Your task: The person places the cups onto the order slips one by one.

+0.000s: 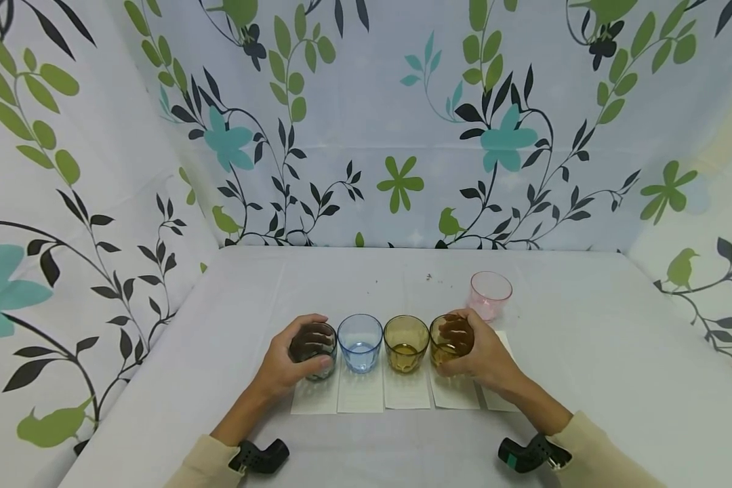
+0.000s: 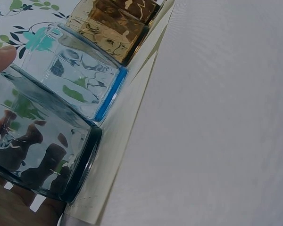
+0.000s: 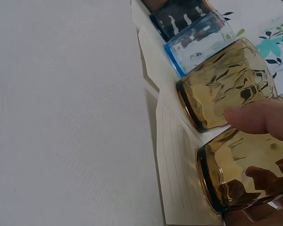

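Four-in-a-row is avoided here: several glasses stand side by side on pale paper cards [image 1: 360,400]. At the left end my left hand [image 1: 283,359] grips a dark grey glass [image 1: 313,349], thumb in front and fingers behind it. Beside it are a clear blue glass [image 1: 360,342] and an amber glass [image 1: 406,342]. My right hand [image 1: 484,356] holds a second amber glass [image 1: 450,349] at the right end, its fingers showing through the wall. The left wrist view shows the dark glass [image 2: 42,141] close to the blue one. In the right wrist view, my thumb lies near both amber glasses.
A pink glass [image 1: 491,296] stands behind my right hand, apart from the row. White cloth covers the table [image 1: 158,407]. Leaf-patterned curtains [image 1: 402,122] surround it at the back and sides.
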A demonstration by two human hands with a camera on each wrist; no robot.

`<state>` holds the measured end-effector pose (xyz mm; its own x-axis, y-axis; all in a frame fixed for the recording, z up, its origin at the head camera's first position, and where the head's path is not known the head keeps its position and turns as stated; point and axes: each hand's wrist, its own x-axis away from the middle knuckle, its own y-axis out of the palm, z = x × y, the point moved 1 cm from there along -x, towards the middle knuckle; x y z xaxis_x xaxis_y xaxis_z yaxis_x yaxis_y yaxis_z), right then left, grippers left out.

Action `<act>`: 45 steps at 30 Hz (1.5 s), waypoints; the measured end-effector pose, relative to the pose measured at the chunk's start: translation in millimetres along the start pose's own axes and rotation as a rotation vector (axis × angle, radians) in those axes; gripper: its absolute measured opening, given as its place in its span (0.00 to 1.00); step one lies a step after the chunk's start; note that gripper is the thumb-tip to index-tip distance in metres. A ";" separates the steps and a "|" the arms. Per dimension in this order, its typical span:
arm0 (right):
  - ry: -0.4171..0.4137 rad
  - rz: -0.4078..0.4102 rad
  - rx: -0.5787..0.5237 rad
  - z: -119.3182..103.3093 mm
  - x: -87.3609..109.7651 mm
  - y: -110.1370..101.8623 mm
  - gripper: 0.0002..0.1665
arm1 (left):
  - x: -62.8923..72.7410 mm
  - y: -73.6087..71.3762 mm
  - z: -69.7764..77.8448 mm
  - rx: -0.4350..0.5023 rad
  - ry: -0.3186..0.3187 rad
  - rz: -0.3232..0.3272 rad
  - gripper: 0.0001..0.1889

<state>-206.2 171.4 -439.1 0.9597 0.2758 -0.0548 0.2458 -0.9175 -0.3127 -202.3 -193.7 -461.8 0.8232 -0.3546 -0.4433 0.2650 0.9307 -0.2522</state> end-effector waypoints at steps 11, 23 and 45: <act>0.009 -0.016 0.097 0.7 -0.6 -5.8 0.55 | -3.1 -0.2 0.5 0.002 -0.020 0.004 0.30; -0.020 -0.023 0.152 -1.5 3.7 -9.8 0.59 | -1.5 0.2 -0.4 -0.002 -0.027 0.002 0.31; -0.237 -0.095 0.125 -11.2 0.4 -20.3 0.49 | -1.3 0.2 -1.3 0.000 -0.022 -0.002 0.31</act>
<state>-209.3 187.0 -422.1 0.8707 0.4317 -0.2356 0.3000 -0.8458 -0.4411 -203.9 -193.1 -462.4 0.8335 -0.3539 -0.4243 0.2663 0.9301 -0.2528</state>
